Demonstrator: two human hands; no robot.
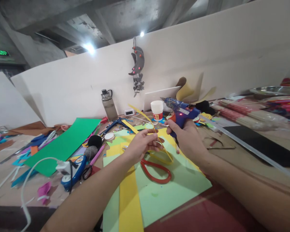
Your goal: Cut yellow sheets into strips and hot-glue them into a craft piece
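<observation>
My right hand (pixel 189 138) is wrapped round the handle of a blue hot glue gun (pixel 180 111), its nozzle pointing up and to the left. A clear glue stick (pixel 241 146) sticks out of its back. My left hand (pixel 145 143) pinches a thin yellow paper strip (pixel 168 155), which bends below the fingers and rises past them. Under both hands lie light green paper sheets (pixel 176 196) and a wide yellow paper band (pixel 130 206). Red-handled scissors (pixel 157 181) rest on the green paper below my left hand, their blades mostly hidden.
To the left are a green sheet (pixel 65 145), a blue power strip (pixel 73 174) with a white cable, and a black pompom (pixel 95 141). Behind stand a bottle (pixel 108 106) and white paper cups (pixel 157 109). Wrapped bundles (pixel 241 114) and a black sheet (pixel 258 141) lie right.
</observation>
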